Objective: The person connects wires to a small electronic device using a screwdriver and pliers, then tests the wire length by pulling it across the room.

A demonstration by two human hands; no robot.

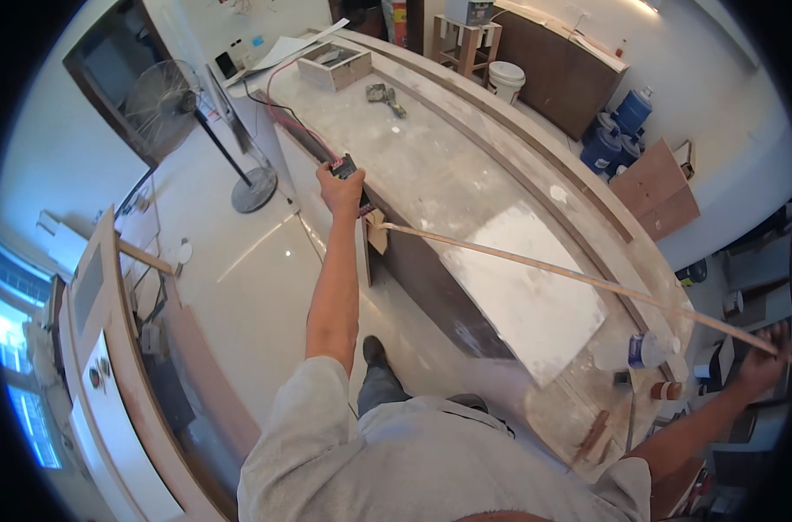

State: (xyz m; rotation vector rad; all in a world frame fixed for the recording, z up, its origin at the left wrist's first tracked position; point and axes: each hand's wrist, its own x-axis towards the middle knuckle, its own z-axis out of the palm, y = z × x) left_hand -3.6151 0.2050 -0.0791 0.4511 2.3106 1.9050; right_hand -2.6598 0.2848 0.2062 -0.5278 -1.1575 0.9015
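My left hand (338,188) is closed around a black-and-red nail gun (351,167), with a red hose (285,111) running from its upper end. Just below this hand, a small light wooden piece (376,231) sits by the table's near side. A long thin wooden strip (535,265) slants across the workbench from there to the far right. My right hand (766,358), arm stretched out, grips the strip near its right end. The strip's left end is beside the small wooden piece; whether they touch, I cannot tell.
The long dusty workbench (431,165) carries a white board (544,296), a wooden box (335,68), a drill-like tool (387,98) and a plastic bottle (648,349). A standing fan (255,190) is left on the floor. Blue water jugs (602,150) stand at the right wall.
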